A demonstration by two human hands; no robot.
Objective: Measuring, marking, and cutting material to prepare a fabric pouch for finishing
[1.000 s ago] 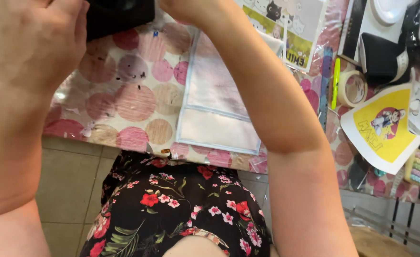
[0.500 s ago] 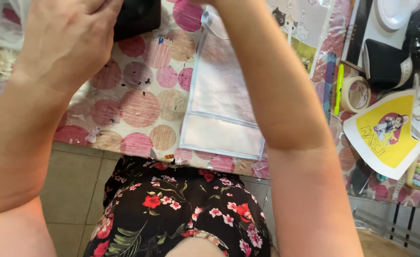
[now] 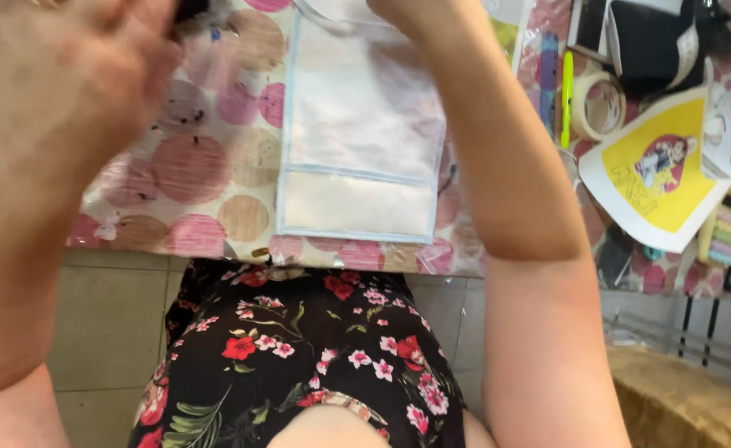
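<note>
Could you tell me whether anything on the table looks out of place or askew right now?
The yellow picture sheet lies tilted and sticks out past the table edge, unlike the clear pouch, which lies square to it. The left hand is blurred and the right hand is cut off by the frame, so their grip is unclear.

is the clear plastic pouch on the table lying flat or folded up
Lying flat and spread out. The clear plastic pouch rests unfolded on the dotted tablecloth, its lower edge and side edges straight; its top end is hidden behind the right hand.
</note>
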